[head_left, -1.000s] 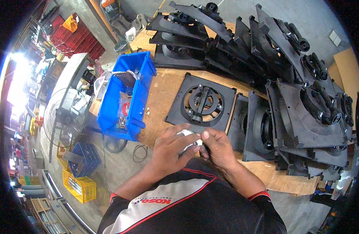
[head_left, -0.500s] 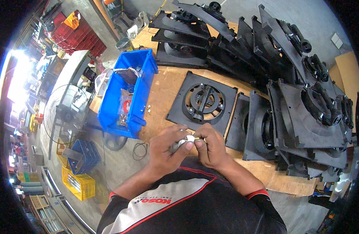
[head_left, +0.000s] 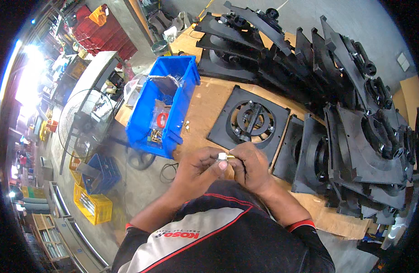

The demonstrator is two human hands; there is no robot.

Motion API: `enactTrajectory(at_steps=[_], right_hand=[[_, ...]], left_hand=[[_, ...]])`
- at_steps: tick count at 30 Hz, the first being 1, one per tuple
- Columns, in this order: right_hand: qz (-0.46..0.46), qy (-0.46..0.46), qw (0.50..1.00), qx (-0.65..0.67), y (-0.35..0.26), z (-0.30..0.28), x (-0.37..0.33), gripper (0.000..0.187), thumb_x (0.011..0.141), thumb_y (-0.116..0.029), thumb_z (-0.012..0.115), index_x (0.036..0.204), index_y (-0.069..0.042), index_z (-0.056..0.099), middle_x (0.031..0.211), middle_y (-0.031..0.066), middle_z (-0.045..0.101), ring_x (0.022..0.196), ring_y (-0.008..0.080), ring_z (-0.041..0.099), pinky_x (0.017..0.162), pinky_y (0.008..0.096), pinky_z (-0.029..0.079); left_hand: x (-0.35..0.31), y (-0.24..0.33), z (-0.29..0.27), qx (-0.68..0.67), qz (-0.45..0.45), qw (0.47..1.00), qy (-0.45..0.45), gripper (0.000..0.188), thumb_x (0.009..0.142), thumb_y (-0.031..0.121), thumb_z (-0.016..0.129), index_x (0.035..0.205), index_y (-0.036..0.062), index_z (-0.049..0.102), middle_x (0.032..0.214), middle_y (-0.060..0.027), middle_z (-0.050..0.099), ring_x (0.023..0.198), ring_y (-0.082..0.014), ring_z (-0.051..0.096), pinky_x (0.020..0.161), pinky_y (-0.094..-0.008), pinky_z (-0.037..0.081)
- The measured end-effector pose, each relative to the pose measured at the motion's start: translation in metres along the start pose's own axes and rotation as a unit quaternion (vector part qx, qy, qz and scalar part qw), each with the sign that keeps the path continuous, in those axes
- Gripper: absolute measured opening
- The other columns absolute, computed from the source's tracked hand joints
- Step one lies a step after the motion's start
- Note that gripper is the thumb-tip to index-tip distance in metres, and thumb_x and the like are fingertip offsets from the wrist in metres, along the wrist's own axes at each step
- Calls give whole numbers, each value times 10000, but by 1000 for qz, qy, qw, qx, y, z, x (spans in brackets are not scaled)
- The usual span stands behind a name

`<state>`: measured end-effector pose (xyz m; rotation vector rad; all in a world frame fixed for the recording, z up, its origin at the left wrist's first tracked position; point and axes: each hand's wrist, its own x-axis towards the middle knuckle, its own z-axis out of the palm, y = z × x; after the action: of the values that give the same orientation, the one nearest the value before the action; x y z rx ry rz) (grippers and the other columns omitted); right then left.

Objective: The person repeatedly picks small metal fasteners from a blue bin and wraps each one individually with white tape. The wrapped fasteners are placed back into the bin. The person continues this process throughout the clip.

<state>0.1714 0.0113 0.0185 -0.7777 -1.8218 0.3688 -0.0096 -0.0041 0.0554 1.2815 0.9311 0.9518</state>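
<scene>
Close to my chest, both hands meet at a small brass-coloured fitting (head_left: 223, 156) with a white band around it. My left hand (head_left: 196, 169) is closed, pinching the white end between thumb and fingers. From the other side, my right hand (head_left: 251, 167) is closed on the brass end. My fingers hide much of the piece. Just beyond my hands a black square plate (head_left: 223, 121) lies flat on the wooden table (head_left: 208, 93). It carries a round ring burner with a thick tube across it.
A blue bin (head_left: 181, 119) with small brass parts and a red roll stands left of the plate. Small brass pieces (head_left: 187, 126) lie beside it. Stacked black plates (head_left: 364, 136) crowd the right and far sides. A fan (head_left: 84, 123) and crates (head_left: 92, 207) stand left.
The view has shifted, so the table and bin appear farther right. My fingers have moved slightly around the fitting, and more of its brass end shows beside my right fingertips.
</scene>
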Motion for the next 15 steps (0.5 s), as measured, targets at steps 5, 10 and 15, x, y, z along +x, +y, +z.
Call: enactTrajectory(at_steps=[5,10,15], right_hand=[[0,33,999,-17,3,14,12,152,906,-164,646,979,-34,612,838,158,623,722,351,620,632,425,506],[125,31,988,86,-3,39,19,167,964,-190,584,971,-23,594,795,148,590,695,303,605,621,381,483],[252,55,943,212,-4,72,17,217,1012,-225,532,989,-13,572,818,106,578,705,204,597,630,336,472]], left_hand=[[6,9,-26,117,11,993,-30,291,983,235,610,1052,-41,670,805,-51,657,702,-84,604,618,-251,479],[13,6,-45,115,31,993,14,273,944,226,655,1053,-23,681,817,-86,672,710,-118,624,627,-272,488],[28,7,-67,263,219,937,71,258,868,204,712,1041,12,702,900,-157,695,853,-274,673,726,-360,512]])
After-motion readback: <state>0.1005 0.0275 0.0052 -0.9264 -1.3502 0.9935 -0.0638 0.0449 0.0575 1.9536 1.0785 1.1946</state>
